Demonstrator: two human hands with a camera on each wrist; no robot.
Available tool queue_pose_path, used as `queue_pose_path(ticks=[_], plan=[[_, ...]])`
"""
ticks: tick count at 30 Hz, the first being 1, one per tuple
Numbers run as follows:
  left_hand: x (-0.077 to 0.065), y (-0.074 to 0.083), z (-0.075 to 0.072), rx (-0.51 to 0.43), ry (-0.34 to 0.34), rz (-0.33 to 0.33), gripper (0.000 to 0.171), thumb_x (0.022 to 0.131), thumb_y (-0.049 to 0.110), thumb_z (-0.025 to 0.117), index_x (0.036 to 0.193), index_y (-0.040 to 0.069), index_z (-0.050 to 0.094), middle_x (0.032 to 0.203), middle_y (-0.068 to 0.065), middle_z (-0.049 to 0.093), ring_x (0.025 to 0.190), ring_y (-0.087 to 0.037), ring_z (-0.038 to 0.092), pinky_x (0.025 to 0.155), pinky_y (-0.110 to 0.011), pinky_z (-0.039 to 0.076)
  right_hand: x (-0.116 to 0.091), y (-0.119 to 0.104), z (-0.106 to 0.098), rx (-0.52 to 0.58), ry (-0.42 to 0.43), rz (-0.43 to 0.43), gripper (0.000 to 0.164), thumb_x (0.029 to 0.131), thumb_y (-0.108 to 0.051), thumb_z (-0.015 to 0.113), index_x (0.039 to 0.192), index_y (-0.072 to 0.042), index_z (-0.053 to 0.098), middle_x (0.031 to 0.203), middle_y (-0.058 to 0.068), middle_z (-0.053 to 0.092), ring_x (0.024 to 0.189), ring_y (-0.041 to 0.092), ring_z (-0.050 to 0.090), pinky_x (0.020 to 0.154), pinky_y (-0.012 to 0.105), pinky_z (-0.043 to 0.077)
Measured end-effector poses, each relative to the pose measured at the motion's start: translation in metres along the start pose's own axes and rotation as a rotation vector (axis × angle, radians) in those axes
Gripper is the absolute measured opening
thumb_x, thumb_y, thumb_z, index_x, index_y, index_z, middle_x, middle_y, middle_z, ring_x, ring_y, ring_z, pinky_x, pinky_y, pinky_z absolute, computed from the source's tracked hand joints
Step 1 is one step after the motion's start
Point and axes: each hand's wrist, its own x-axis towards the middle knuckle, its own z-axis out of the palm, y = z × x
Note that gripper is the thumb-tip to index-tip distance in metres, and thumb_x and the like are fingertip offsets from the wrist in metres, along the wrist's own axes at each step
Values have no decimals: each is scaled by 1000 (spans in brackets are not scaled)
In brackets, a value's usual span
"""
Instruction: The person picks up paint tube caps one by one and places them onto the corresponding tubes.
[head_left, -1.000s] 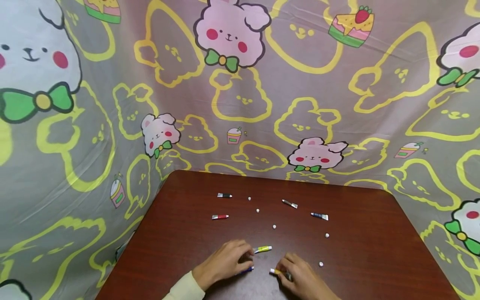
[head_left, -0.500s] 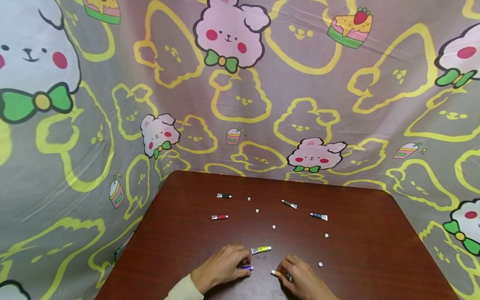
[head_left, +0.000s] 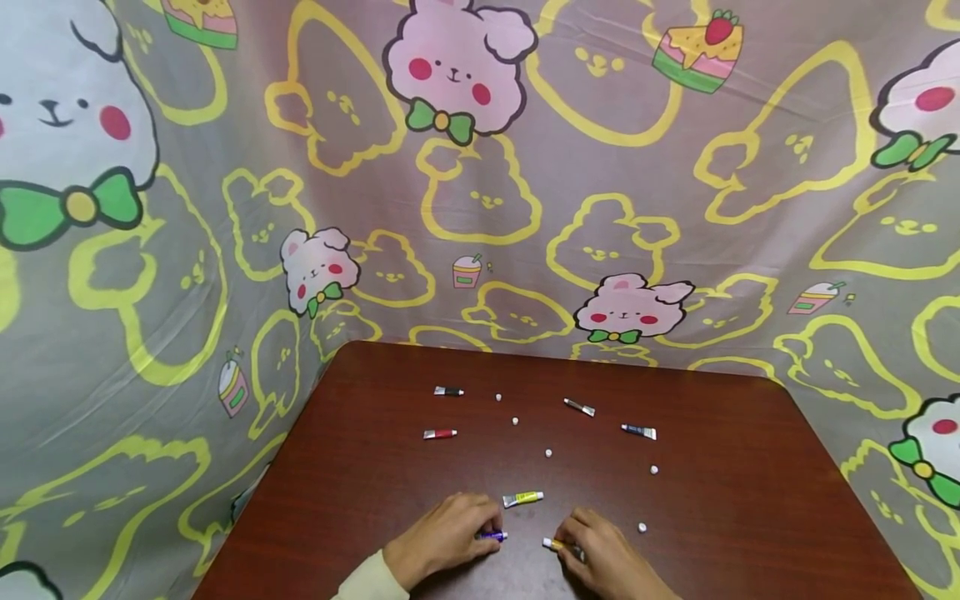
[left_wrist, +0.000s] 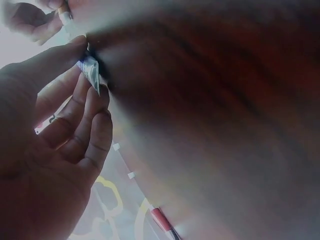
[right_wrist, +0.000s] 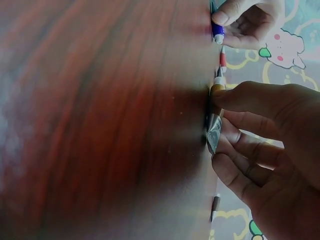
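My left hand (head_left: pixel 450 537) pinches a purple-blue paint tube (head_left: pixel 492 536) between thumb and fingers, low over the table. Its white tip (right_wrist: pixel 218 39) points toward the other hand in the right wrist view. My right hand (head_left: pixel 600 552) pinches an ochre paint tube (head_left: pixel 553 544), white end facing left; the crimped silver tail (right_wrist: pixel 214 132) shows in the right wrist view. Just beyond the left hand's fingers, a yellow paint tube (head_left: pixel 523 498) lies on the table. Fingers partly cover both held tubes.
On the brown table (head_left: pixel 360 483), a black tube (head_left: pixel 449 391), a red tube (head_left: pixel 440 434), a dark brown tube (head_left: pixel 579 407) and a navy tube (head_left: pixel 639 432) lie farther back. Several white caps are scattered, one (head_left: pixel 642 527) right of my right hand. Patterned cloth (head_left: pixel 495 200) hangs behind.
My left hand has drawn slightly back from the yellow tube, uncovering its silver end, and its fingers have settled on the purple-blue tube. The right hand has hardly moved.
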Motion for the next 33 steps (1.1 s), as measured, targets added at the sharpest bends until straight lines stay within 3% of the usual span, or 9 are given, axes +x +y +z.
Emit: queue_pose_path(ticks=[9, 19, 33], plan=[[1, 0, 3, 21, 9, 20, 16, 94, 29, 88, 97, 23, 74, 94, 14, 71, 82, 6, 58, 81, -22, 54, -2, -1, -3, 14, -12, 41, 25, 80, -13, 91, 86, -25, 71, 86, -15, 58, 77, -6, 48, 64, 14, 40], [5, -1, -1, 32, 15, 23, 14, 95, 30, 86, 98, 23, 74, 95, 14, 71, 83, 6, 58, 83, -23, 55, -7, 8, -25, -14, -37, 164, 21, 84, -15, 90, 92, -22, 72, 91, -15, 59, 82, -4, 52, 65, 26, 49], [9, 4, -6, 43, 52, 49, 12, 95, 29, 85, 101, 23, 77, 96, 13, 73, 86, 3, 62, 82, -21, 54, -28, 35, -45, -170, 65, 207, 33, 71, -14, 98, 88, -21, 70, 90, -14, 58, 79, -3, 52, 64, 26, 49]])
